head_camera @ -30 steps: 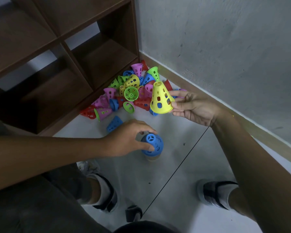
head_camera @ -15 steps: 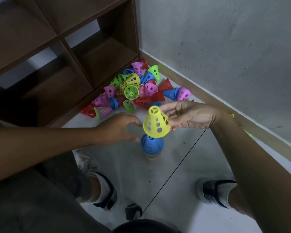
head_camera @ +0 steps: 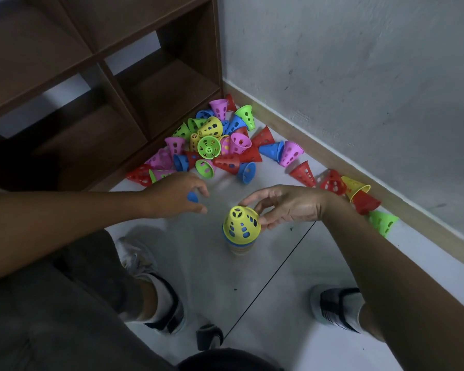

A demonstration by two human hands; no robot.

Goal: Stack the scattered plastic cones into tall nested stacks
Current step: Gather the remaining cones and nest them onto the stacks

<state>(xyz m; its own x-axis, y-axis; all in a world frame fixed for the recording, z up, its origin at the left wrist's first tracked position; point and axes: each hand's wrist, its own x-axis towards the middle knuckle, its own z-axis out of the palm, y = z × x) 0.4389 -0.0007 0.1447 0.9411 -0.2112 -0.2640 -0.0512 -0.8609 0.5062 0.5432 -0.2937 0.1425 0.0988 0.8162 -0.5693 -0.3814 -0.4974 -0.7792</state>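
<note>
On floor (head_camera: pixel 172 263), yellow cone (head_camera: pixel 241 224) caps stack (head_camera: pixel 241 246).

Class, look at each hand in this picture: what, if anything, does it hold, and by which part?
The right hand has its grip on the yellow cone, fingertips on its side wall, atop the stack. The left hand covers a blue cone; whether it holds it cannot be told.
</note>
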